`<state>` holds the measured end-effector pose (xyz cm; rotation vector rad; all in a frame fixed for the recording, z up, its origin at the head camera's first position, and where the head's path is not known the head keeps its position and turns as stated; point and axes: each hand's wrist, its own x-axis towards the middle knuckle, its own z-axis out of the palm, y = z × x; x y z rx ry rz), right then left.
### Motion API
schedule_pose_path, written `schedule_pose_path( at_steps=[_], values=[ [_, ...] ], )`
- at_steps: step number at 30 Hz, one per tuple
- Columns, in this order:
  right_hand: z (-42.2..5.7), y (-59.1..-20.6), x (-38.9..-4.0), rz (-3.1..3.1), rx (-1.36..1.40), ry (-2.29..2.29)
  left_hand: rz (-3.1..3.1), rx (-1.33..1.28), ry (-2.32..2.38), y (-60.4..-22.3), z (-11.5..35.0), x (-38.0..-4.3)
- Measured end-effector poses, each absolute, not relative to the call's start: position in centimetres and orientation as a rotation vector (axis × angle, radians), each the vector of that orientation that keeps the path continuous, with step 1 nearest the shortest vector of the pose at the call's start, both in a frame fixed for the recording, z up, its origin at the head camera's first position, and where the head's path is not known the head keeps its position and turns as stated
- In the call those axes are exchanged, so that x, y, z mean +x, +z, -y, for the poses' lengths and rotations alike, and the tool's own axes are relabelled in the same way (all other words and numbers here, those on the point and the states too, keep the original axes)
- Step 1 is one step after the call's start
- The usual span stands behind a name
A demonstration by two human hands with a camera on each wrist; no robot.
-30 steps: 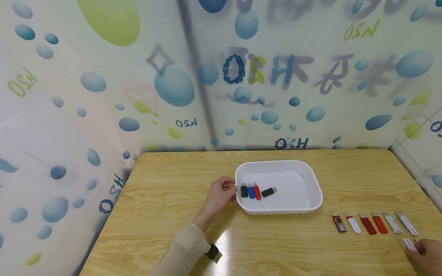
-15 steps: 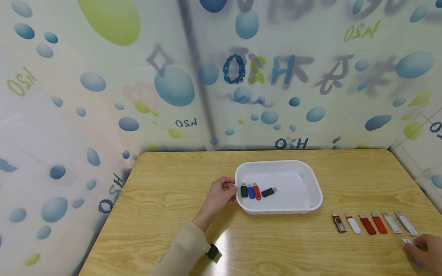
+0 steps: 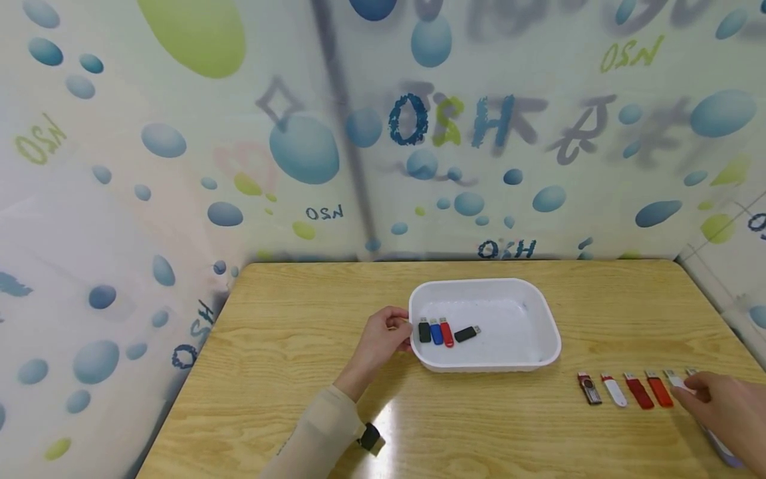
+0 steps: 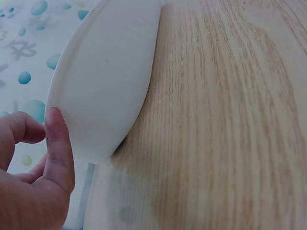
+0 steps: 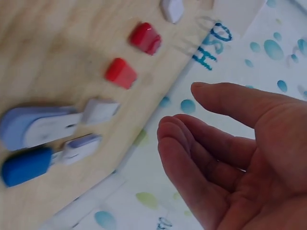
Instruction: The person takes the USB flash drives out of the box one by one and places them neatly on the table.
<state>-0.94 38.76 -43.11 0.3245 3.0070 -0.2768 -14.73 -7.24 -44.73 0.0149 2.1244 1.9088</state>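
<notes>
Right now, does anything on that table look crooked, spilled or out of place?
Just one thing: in the white tray, a black USB stick lies nearly crosswise, metal plug rightward, while the row of three sticks beside it points roughly toward the back wall. I see no spill.

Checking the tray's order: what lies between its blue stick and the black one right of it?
The red stick, in the tray; the head view shows it.

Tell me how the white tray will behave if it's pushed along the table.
The white tray is likely stiff and fairly light, as its walls look like thin moulded plastic. It probably won't tip, being low and wide on the table. The USB sticks inside may slide with a sudden shove, since nothing visible holds them.
</notes>
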Motion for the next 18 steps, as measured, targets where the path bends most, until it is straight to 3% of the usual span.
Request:
schedule_pose_path(
  at_steps=[18],
  values=[
    [-31.4, -38.3, -5.0, -3.1, 0.014, -0.253, -2.131, 0.02, 1.906, -44.3, 7.1, -14.6]
  ],
)
